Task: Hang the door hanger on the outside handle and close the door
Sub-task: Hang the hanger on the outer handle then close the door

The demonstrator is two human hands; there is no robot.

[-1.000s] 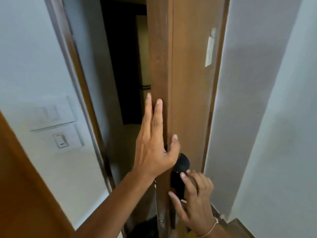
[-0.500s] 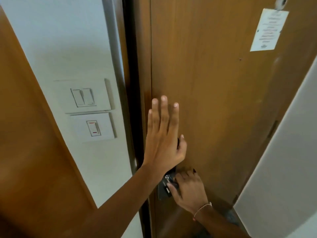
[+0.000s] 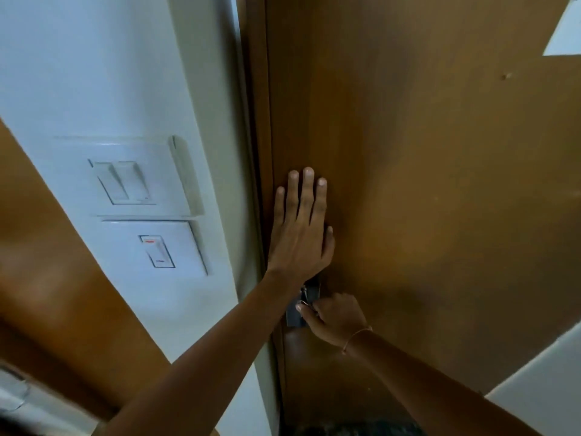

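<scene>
The brown wooden door (image 3: pixel 424 199) fills the right half of the view and lies flush with its frame (image 3: pixel 251 152). My left hand (image 3: pixel 300 229) rests flat on the door beside the frame, fingers spread and pointing up. Below it my right hand (image 3: pixel 334 319) is curled at the dark lock plate (image 3: pixel 297 316), thumb and fingers pinched on a small metal piece there; I cannot tell whether it is a key or a latch. The handle itself is hidden behind my hands. No door hanger is visible.
White wall switches (image 3: pixel 125 184) and a second switch plate (image 3: pixel 155 250) sit on the wall left of the frame. A paper notice (image 3: pixel 566 33) is stuck to the door at top right. Another brown panel (image 3: pixel 47 262) slants across the lower left.
The door has swung from ajar to flush with its frame. My left hand moved from the door's edge to lie flat on its face. My right hand stayed at the lock.
</scene>
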